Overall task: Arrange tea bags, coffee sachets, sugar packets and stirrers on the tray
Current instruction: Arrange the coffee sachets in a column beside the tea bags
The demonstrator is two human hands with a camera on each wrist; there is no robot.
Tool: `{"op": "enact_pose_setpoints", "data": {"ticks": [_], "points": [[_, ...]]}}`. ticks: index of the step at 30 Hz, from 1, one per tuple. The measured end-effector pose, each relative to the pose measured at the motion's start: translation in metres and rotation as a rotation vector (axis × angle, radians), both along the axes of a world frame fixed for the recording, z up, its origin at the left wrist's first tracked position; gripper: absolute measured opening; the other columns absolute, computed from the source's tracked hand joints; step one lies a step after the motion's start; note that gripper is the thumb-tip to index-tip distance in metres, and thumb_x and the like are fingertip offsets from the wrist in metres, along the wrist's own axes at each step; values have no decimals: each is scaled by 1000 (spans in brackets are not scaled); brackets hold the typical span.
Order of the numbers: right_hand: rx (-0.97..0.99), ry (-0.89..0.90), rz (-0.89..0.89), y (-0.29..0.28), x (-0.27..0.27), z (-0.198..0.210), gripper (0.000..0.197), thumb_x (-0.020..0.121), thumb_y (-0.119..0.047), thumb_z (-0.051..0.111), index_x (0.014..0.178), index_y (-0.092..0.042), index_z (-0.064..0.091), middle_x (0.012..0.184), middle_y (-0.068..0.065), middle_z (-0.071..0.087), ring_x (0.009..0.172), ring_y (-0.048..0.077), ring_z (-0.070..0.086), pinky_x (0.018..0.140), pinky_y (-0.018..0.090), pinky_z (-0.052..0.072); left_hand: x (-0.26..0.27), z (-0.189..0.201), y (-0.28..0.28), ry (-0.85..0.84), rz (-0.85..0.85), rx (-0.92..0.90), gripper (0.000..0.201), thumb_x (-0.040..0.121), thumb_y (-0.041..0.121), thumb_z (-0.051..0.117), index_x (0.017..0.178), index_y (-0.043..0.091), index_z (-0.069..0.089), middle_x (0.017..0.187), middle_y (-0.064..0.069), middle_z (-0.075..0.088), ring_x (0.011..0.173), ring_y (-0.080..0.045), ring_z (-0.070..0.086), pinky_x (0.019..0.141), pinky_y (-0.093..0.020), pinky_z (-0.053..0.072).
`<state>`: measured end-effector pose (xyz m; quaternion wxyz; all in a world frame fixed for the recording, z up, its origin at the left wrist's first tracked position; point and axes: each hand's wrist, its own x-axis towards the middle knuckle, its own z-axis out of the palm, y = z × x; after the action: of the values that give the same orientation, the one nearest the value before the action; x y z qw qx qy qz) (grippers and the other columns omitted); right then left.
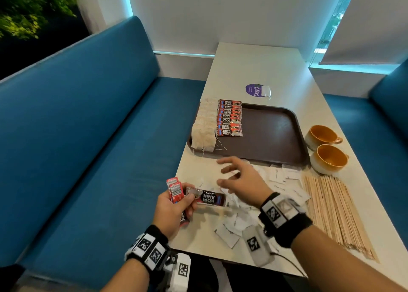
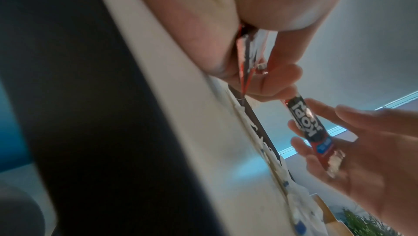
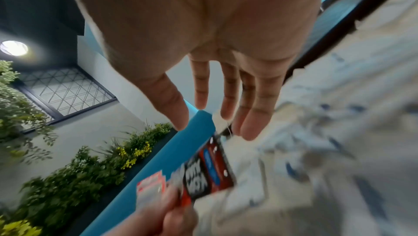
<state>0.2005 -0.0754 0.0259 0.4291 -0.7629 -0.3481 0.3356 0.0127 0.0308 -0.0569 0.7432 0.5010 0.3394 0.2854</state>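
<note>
Left grip (image 1: 174,205) pinches spare Kopi Juan sachets (image 1: 206,198) like a ready stack; right grip (image 1: 240,179) hovers released, probably to take one.

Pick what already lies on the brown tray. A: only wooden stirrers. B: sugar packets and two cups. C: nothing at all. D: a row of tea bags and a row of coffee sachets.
D: the tea bags and coffee sachets lie in two rows at the tray's left side; the stirrers, sugar packets and cups are on the table beside it.
</note>
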Motion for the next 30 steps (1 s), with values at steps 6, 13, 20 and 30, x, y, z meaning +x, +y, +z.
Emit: {"op": "enact_pose_setpoints", "data": {"ticks": [6, 13, 20, 30], "points": [[14, 189, -72, -22, -35, -22, 45, 76, 2, 84, 110, -25, 71, 93, 14, 73, 66, 15, 68, 67, 31, 62, 0, 2, -2, 19, 32, -15, 14, 95, 2, 66, 106, 0, 57, 66, -22, 61, 43, -20, 49, 43, -24, 38], [169, 309, -241, -28, -27, -27, 16, 72, 3, 78, 72, -12, 74, 72, 8, 71, 69, 22, 61, 68, 34, 54, 3, 6, -4, -45, 8, -1, 16, 97, 14, 65, 82, 7, 64, 69, -24, 58, 44, -23, 47, 44, -29, 41], [233, 504, -227, -15, -40, -25, 13, 72, 2, 59, 85, 1, 61, 76, 15, 58, 73, 38, 69, 82, 58, 60, 1, 4, -3, -101, -8, -26, 27, 93, 18, 67, 103, -6, 60, 76, -20, 61, 44, -17, 44, 42, -24, 38], [76, 206, -116, -12, -47, -26, 25, 83, -4, 82, 103, -12, 71, 93, 14, 75, 64, 15, 65, 58, 27, 57, -4, 5, -4, 66, -56, 44, 11, 90, 7, 74, 96, 5, 65, 62, -16, 59, 42, -15, 44, 41, -21, 35]]}}
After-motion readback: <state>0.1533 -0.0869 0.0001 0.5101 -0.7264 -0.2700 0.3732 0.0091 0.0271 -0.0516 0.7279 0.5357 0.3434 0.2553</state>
